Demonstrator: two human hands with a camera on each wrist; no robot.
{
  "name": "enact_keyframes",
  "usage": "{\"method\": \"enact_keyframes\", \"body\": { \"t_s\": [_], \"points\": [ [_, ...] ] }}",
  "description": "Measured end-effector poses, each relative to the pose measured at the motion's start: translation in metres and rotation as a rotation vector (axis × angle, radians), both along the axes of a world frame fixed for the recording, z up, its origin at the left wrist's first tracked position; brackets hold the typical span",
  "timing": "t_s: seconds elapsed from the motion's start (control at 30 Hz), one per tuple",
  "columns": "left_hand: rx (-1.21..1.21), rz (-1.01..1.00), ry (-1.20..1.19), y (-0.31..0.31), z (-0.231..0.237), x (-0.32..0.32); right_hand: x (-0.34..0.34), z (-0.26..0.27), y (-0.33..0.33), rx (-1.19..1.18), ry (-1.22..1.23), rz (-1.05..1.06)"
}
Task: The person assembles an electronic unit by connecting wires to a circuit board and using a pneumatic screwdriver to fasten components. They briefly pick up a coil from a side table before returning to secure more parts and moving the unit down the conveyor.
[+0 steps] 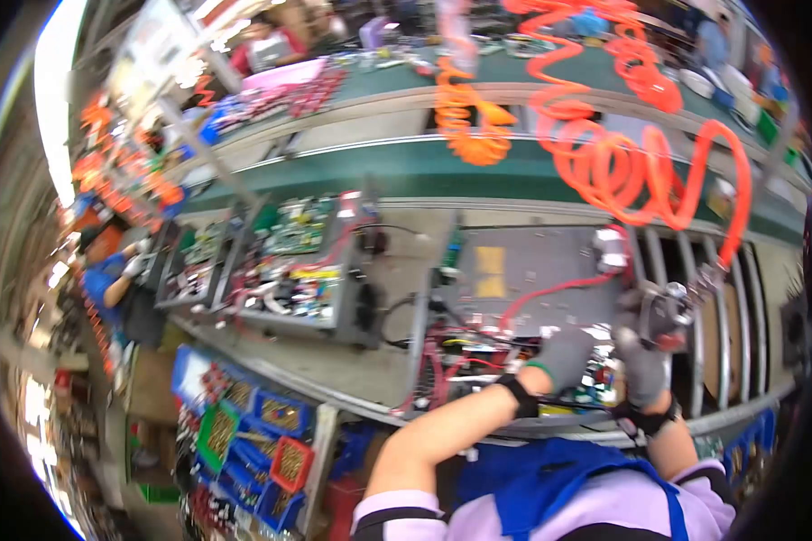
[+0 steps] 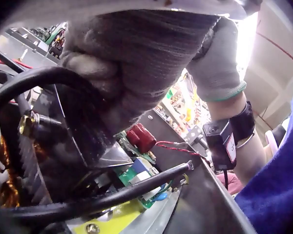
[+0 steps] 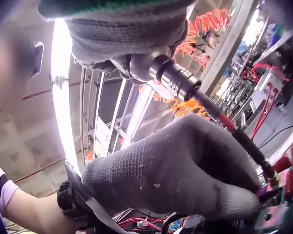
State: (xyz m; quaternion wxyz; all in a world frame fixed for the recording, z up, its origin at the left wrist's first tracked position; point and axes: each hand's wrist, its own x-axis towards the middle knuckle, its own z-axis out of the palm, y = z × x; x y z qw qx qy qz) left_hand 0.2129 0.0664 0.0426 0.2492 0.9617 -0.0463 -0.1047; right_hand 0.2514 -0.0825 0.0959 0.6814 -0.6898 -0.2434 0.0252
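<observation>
In the head view my right hand (image 1: pixel 645 365) grips a powered driver (image 1: pixel 663 316) above the right side of a grey open chassis (image 1: pixel 550 243). The driver's metal collar (image 3: pixel 176 78) and long shaft (image 3: pixel 224 119) slant down past my gloved left hand (image 3: pixel 171 170) in the right wrist view, the tip beside its fingertips. Left thumb and fingers pinch a small dark part (image 3: pixel 269 196), mostly hidden. In the left wrist view my left hand (image 2: pixel 132 63) has curled fingers over the chassis interior, beside a thick black cable (image 2: pixel 44 78) and a red component (image 2: pixel 140 137).
An orange coiled hose (image 1: pixel 740 198) hangs down to the driver. Metal rollers (image 1: pixel 735 316) lie right of the chassis. Other filled chassis (image 1: pixel 338 302) stand to the left. Blue bins (image 1: pixel 280 410) of small parts are below left. Another person (image 1: pixel 108 279) works at far left.
</observation>
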Motion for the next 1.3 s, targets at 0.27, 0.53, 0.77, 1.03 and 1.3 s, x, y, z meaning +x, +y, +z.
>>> {"method": "enact_keyframes", "body": {
  "t_s": [0.27, 0.53, 0.77, 1.03, 1.3],
  "points": [
    [-0.019, -0.001, -0.057, -0.003, -0.014, 0.007, -0.001, -0.015, -0.014, -0.055, -0.079, 0.020],
    [-0.057, -0.020, 0.075, 0.001, -0.003, 0.013, 0.007, -0.032, -0.031, -0.032, 0.011, 0.027],
    [-0.001, -0.097, 0.140, 0.001, 0.000, 0.023, 0.004, -0.028, -0.022, -0.013, -0.098, -0.104],
    [0.019, -0.088, 0.113, -0.011, -0.028, 0.034, 0.020, -0.036, -0.022, 0.289, 0.152, -0.082],
    [0.062, -0.072, 0.090, -0.013, -0.021, 0.035, 0.018, -0.030, -0.042, 0.198, 0.335, 0.037]
  ]
}}
